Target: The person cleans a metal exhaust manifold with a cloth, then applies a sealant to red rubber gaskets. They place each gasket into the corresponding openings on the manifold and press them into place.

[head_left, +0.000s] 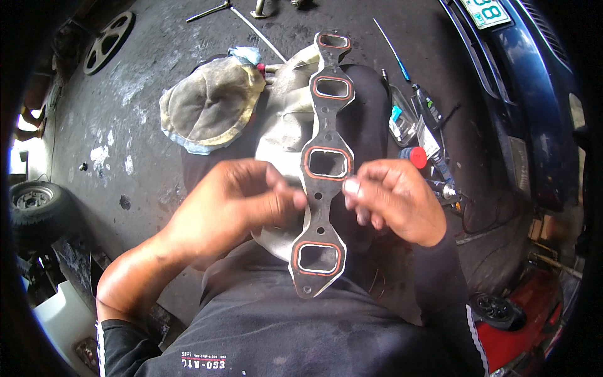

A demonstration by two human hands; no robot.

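Across my lap rests a silver cast-metal intake manifold [276, 138] with a long dark gasket [323, 129] along its right side. Orange-red beads ring the gasket's several rectangular ports, and a thin pale line follows parts of its edge. My left hand [229, 201] is at the gasket's left edge, below the third port from the far end, fingers curled with thumb and forefinger close together, slightly blurred. On the opposite edge, my right hand [399, 198] has its thumb against the curled fingers, close to the gasket. Anything small pinched in either hand cannot be made out.
A grey cap-shaped cloth [210, 103] with pale edging lies left of the manifold. To the right are a blue-handled screwdriver [402, 70], a black bottle [428, 107] and a red-capped can [414, 156]. A dark blue car [531, 81] stands at right, a wheel [34, 200] at left.
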